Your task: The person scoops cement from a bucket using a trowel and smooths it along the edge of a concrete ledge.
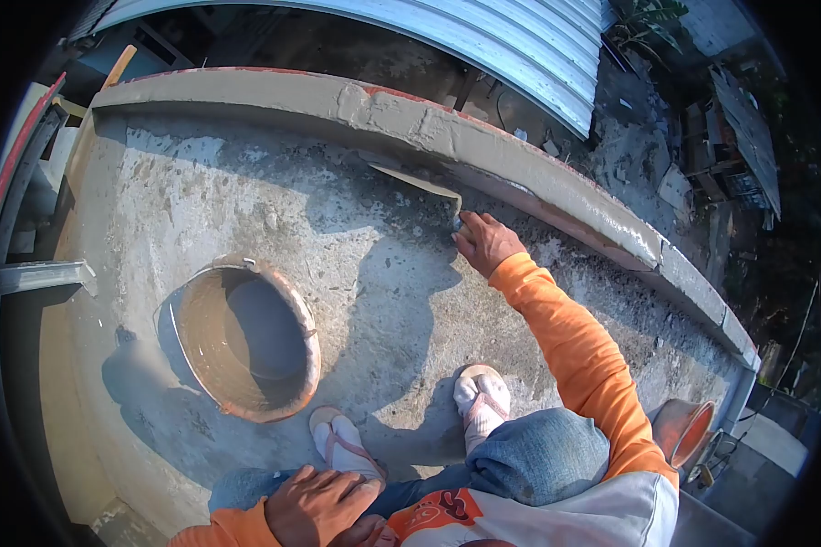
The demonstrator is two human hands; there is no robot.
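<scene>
My right hand (488, 242) is closed around the handle of a trowel (420, 182). The trowel's long thin blade points left, low along the inner face of a low wall (401, 123) with wet-looking grey plaster or mortar. At the bottom of the view my left hand (315, 506) lies near my lap with its fingers stretched out and no tool in it. A round bucket (306, 319) stands on the concrete floor (356, 255) to the left of my feet, with smooth grey mix inside.
An orange bucket (693, 433) lies tipped at the right, near the wall's end. Beyond the wall are a corrugated metal roof (520, 55) and lower ground with debris. A metal beam (46, 276) juts in at the left edge. Sandals (483, 397) are on my feet.
</scene>
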